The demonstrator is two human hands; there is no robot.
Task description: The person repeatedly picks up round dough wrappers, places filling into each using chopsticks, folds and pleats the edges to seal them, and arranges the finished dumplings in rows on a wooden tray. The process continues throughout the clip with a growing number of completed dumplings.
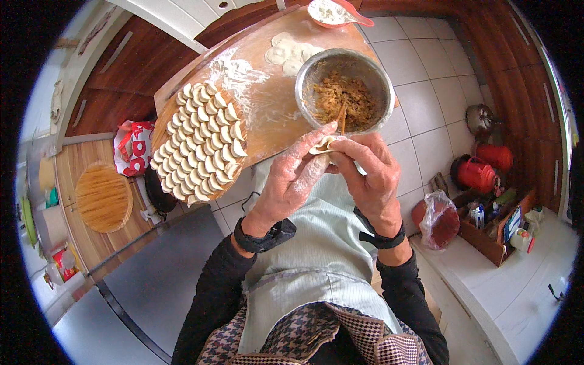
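Between the fingertips of both hands is a partly folded dumpling [323, 145] with some filling showing. My left hand [294, 175] is floured and pinches its left side; my right hand [372, 171] grips its right edge. Just beyond them stands a metal bowl [389, 86] of minced filling [351, 98], with wooden chopsticks [342, 119] stuck in it. Flat round dough wrappers [289, 51] lie overlapping on the floured wooden board [269, 132]. At the left, a round wooden tray [159, 132] carries rows of folded dumplings [200, 137].
A red scoop of flour [335, 13] sits at the board's far edge. On the left counter lie a round wooden board [104, 196] and a red-and-white bag [133, 148]. Red thermoses [477, 175], a lined red bin [435, 219] and a wooden caddy [483, 237] are at the right.
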